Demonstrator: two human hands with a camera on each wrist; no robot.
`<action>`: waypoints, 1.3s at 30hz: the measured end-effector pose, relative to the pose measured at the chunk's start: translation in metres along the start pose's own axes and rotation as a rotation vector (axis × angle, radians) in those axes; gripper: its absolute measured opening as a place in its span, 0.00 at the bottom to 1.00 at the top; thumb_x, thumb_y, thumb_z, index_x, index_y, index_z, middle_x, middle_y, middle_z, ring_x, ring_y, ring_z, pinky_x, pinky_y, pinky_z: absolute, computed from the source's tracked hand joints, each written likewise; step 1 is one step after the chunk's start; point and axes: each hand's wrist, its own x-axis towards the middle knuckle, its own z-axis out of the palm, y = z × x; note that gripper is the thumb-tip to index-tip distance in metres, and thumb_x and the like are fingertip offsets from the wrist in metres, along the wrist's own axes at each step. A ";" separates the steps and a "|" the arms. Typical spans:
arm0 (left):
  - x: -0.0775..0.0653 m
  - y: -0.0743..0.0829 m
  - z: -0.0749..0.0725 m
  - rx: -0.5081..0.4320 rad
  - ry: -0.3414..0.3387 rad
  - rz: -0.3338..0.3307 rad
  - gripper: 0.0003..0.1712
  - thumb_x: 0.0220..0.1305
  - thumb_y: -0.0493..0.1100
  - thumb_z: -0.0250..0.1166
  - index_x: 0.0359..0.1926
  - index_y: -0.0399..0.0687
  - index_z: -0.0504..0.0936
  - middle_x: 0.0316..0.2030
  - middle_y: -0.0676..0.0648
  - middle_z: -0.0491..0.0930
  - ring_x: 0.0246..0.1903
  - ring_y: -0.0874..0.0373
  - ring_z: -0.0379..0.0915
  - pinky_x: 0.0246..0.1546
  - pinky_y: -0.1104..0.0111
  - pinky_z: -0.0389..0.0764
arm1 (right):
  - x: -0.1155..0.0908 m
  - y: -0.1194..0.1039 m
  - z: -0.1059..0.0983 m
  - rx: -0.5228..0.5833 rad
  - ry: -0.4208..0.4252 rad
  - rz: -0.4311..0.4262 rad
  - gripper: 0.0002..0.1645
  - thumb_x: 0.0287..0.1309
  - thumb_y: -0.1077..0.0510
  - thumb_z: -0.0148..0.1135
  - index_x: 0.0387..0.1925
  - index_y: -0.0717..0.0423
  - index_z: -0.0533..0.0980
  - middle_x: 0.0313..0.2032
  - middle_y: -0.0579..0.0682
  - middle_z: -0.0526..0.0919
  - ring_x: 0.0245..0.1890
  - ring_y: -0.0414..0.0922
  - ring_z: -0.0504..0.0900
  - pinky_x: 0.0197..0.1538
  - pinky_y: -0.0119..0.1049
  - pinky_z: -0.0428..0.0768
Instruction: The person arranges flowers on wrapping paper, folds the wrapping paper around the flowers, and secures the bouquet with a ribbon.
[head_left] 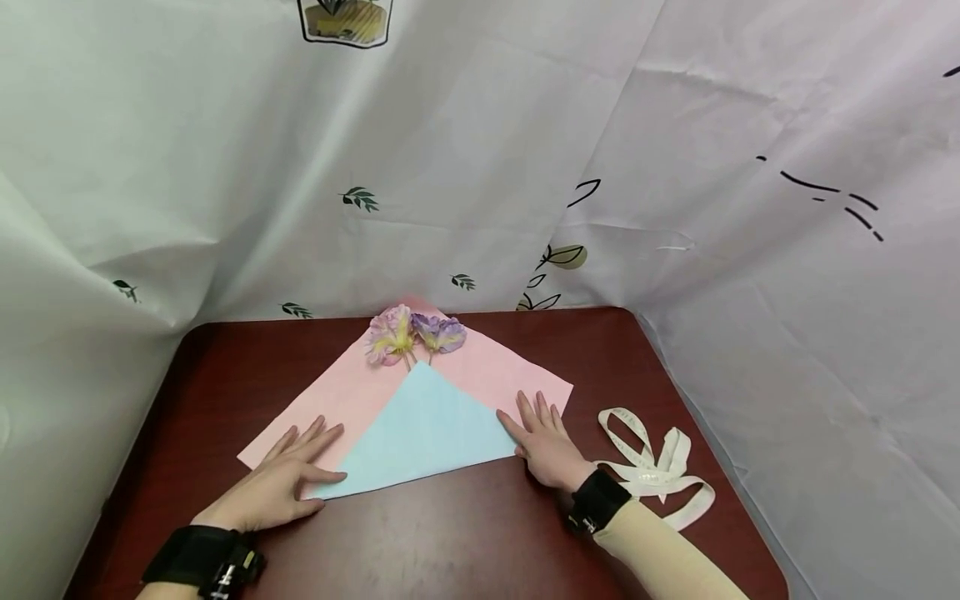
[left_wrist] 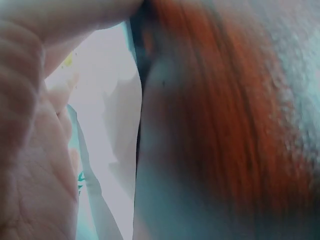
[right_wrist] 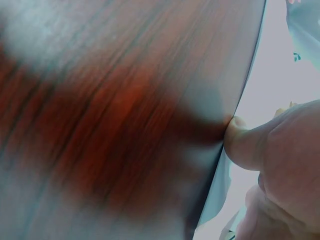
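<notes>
Left hand (head_left: 273, 487) and right hand (head_left: 550, 450), fingers spread, gripping nothing, rest on folded paper (head_left: 423, 437) at eight and four o'clock, where uneven pressure could shift the flowers (head_left: 390, 337) at twelve.

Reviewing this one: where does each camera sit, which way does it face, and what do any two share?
Head: on the person's head, facing forward and down at the blue paper, pink paper, flowers and table; left hand, right hand and right sleeve show.
Left wrist: on that wrist, facing table and paper; part of the left hand shows.
Right wrist: on that wrist, facing table and paper; part of the right hand shows.
Shared: both wrist views show table beside a paper edge.
</notes>
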 end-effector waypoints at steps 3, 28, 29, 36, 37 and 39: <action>0.003 0.004 -0.001 0.008 -0.024 -0.001 0.29 0.55 0.29 0.77 0.56 0.58 0.96 0.81 0.41 0.70 0.86 0.44 0.52 0.80 0.76 0.26 | -0.003 -0.002 -0.001 0.024 0.012 0.013 0.38 0.80 0.64 0.57 0.86 0.52 0.65 0.86 0.72 0.48 0.85 0.79 0.40 0.81 0.75 0.45; 0.011 0.001 0.006 -0.029 -0.013 -0.060 0.24 0.61 0.27 0.68 0.49 0.56 0.98 0.77 0.40 0.76 0.81 0.31 0.61 0.86 0.63 0.42 | 0.001 -0.017 -0.008 0.009 -0.038 0.102 0.37 0.80 0.66 0.53 0.85 0.50 0.67 0.87 0.70 0.48 0.86 0.76 0.38 0.83 0.73 0.42; 0.011 0.001 0.005 -0.032 -0.012 -0.059 0.24 0.61 0.27 0.68 0.50 0.56 0.98 0.77 0.39 0.76 0.81 0.30 0.61 0.86 0.60 0.43 | 0.001 -0.016 -0.008 0.012 -0.034 0.102 0.36 0.81 0.66 0.53 0.85 0.50 0.68 0.87 0.70 0.48 0.86 0.76 0.38 0.83 0.73 0.42; 0.012 0.003 0.004 -0.041 -0.017 -0.066 0.23 0.61 0.28 0.70 0.50 0.56 0.98 0.77 0.39 0.76 0.81 0.30 0.59 0.85 0.50 0.48 | 0.002 -0.016 -0.006 -0.025 -0.040 0.133 0.36 0.82 0.64 0.55 0.86 0.47 0.67 0.88 0.68 0.47 0.86 0.74 0.38 0.84 0.71 0.44; 0.012 0.003 0.005 -0.044 -0.021 -0.067 0.23 0.61 0.28 0.70 0.50 0.56 0.98 0.77 0.39 0.76 0.81 0.30 0.59 0.85 0.49 0.48 | 0.002 -0.017 -0.006 -0.026 -0.044 0.138 0.37 0.82 0.64 0.55 0.86 0.46 0.67 0.88 0.68 0.47 0.87 0.74 0.38 0.84 0.70 0.44; 0.012 0.003 0.005 -0.049 -0.035 -0.073 0.23 0.62 0.28 0.70 0.50 0.55 0.98 0.77 0.38 0.75 0.82 0.30 0.58 0.85 0.48 0.48 | 0.002 -0.017 -0.005 -0.027 -0.046 0.144 0.36 0.81 0.65 0.55 0.85 0.46 0.68 0.88 0.68 0.47 0.87 0.74 0.38 0.84 0.70 0.44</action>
